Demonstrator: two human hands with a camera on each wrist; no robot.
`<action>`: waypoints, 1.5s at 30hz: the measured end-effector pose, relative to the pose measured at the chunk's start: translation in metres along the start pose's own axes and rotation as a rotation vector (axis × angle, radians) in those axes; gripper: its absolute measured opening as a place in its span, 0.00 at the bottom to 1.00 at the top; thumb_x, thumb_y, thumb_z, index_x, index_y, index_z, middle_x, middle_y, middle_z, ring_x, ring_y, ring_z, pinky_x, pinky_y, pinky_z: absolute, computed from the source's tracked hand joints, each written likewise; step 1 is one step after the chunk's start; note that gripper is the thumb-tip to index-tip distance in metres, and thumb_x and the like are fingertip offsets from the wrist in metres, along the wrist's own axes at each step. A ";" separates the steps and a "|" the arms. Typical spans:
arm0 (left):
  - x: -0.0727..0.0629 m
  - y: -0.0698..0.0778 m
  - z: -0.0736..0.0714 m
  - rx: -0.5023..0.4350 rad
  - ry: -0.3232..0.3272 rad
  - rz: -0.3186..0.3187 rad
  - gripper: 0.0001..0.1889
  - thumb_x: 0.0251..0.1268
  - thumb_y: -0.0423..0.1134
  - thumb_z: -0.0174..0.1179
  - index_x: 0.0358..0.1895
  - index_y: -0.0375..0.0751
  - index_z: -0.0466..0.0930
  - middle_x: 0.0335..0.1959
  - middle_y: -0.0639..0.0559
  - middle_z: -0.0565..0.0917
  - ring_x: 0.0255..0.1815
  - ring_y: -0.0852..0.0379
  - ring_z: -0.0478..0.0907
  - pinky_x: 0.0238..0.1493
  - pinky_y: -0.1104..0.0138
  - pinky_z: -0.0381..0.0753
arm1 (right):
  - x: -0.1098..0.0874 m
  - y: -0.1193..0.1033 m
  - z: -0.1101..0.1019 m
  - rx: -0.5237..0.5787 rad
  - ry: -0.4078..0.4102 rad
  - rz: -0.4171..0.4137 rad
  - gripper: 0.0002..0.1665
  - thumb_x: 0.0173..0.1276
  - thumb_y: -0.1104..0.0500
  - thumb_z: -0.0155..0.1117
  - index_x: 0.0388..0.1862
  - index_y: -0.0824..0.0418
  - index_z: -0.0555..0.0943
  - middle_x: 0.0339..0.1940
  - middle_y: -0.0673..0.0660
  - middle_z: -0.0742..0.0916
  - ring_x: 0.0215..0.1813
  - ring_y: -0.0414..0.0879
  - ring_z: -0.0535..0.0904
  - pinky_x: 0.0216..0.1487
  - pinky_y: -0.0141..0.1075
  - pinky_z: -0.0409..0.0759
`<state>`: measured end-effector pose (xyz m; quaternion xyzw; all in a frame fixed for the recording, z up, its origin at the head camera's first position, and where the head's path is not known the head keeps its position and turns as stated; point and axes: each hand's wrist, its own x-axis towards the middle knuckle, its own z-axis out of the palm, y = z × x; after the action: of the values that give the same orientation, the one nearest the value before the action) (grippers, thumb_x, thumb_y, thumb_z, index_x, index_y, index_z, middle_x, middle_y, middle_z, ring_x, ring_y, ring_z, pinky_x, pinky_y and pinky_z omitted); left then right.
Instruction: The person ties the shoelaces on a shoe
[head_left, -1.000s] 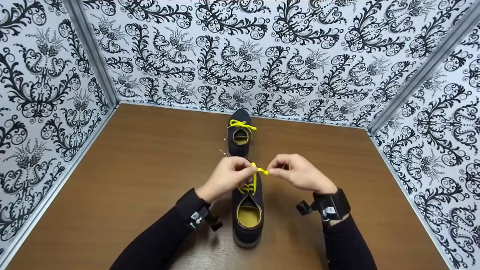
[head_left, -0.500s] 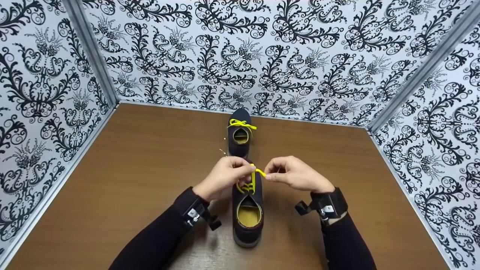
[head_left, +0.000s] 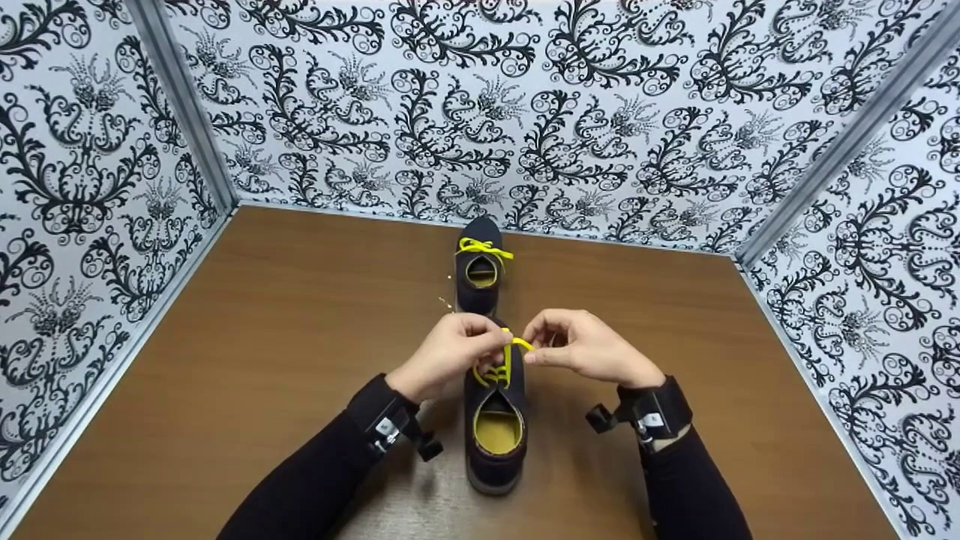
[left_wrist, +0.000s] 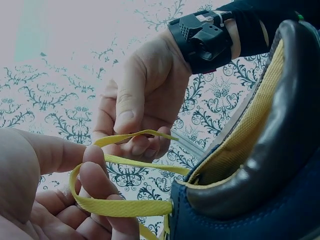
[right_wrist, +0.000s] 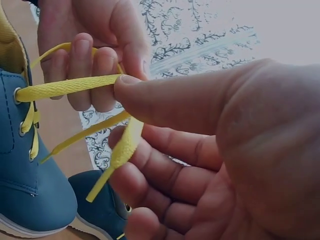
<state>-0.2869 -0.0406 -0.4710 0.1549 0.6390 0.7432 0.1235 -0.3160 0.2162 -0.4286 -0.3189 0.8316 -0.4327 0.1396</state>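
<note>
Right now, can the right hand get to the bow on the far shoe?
Probably yes: nothing seems to stand between the right hand and the bow on the far shoe, though it's busy at the near shoe's yellow lace.

Left hand [head_left: 446, 352] pinches, thumb against fingers [left_wrist: 96, 177]; right hand [head_left: 589, 351] facing it, fingers loosely curled, thumb apart.

We find one dark-blue low-cut shoe [head_left: 496, 433] standing on the brown wood-grain table [head_left: 300, 315], its toe towards a second dark-blue low-cut shoe [head_left: 477, 294] directly behind, nearer the patterned white back wall [head_left: 465, 112]. Above the front shoe, we record the bare left hand [head_left: 450, 349] and bare right hand [head_left: 592, 349], the flat yellow lace [left_wrist: 122, 208] between them.
</note>
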 end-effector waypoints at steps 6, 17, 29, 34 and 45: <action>0.000 0.001 0.000 0.005 -0.002 0.002 0.10 0.77 0.34 0.67 0.34 0.33 0.88 0.26 0.50 0.83 0.25 0.59 0.74 0.30 0.70 0.76 | 0.001 0.000 0.003 -0.037 0.051 -0.035 0.09 0.73 0.56 0.81 0.48 0.54 0.90 0.38 0.50 0.89 0.41 0.49 0.84 0.43 0.38 0.82; -0.001 0.001 -0.001 0.020 -0.013 0.042 0.11 0.79 0.36 0.67 0.36 0.32 0.87 0.27 0.50 0.82 0.26 0.57 0.74 0.32 0.68 0.77 | 0.002 0.001 0.006 -0.069 0.127 -0.108 0.06 0.81 0.50 0.75 0.49 0.48 0.94 0.39 0.47 0.91 0.39 0.46 0.84 0.40 0.34 0.80; -0.002 0.001 -0.001 0.082 0.027 0.092 0.07 0.76 0.36 0.71 0.43 0.32 0.90 0.30 0.50 0.85 0.26 0.56 0.76 0.32 0.67 0.79 | 0.003 0.002 0.005 -0.082 0.170 -0.136 0.05 0.82 0.50 0.73 0.47 0.45 0.94 0.36 0.47 0.90 0.35 0.43 0.81 0.37 0.33 0.77; -0.001 0.001 0.001 0.183 0.065 0.135 0.08 0.72 0.35 0.74 0.45 0.32 0.91 0.31 0.53 0.85 0.27 0.58 0.78 0.33 0.69 0.80 | 0.002 0.002 0.005 -0.084 0.173 -0.105 0.07 0.82 0.51 0.73 0.46 0.50 0.93 0.34 0.48 0.88 0.35 0.43 0.82 0.38 0.33 0.79; -0.001 0.002 0.001 0.303 0.073 0.175 0.07 0.76 0.36 0.71 0.40 0.37 0.94 0.27 0.57 0.83 0.26 0.61 0.77 0.32 0.70 0.76 | 0.002 0.001 0.004 -0.106 0.159 -0.067 0.09 0.83 0.49 0.72 0.44 0.51 0.93 0.34 0.49 0.89 0.36 0.45 0.83 0.40 0.35 0.80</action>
<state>-0.2853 -0.0401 -0.4688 0.1999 0.7319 0.6513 0.0104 -0.3159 0.2128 -0.4314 -0.3179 0.8508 -0.4163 0.0415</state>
